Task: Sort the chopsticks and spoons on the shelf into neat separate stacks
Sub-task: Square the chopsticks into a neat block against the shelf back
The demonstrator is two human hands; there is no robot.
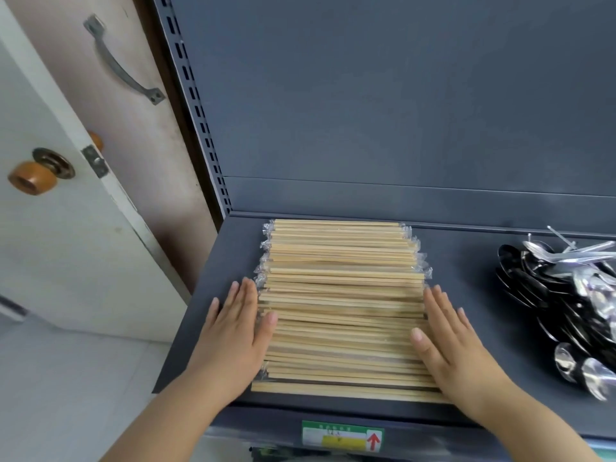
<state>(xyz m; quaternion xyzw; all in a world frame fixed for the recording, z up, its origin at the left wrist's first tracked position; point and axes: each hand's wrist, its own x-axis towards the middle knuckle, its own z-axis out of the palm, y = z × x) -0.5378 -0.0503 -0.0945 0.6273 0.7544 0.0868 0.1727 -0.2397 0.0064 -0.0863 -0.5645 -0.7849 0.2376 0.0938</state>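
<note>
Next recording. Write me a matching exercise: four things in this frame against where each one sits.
Things: 1 chopsticks; 2 spoons; 3 left hand; 4 door knob.
Places: a far right of the shelf; b flat against the stack's left end; c on the white door; d stacked mid-shelf.
Pairs: 1-d, 2-a, 3-b, 4-c.

wrapped wooden chopsticks (343, 305) stacked crosswise on shelf (466, 261), steel spoons (573, 305) heaped right

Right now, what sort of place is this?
Probably a shop or stockroom: a metal shelf with a slotted upright, a price-style label on its front edge, and bulk wrapped chopsticks beside a pile of spoons.
</note>
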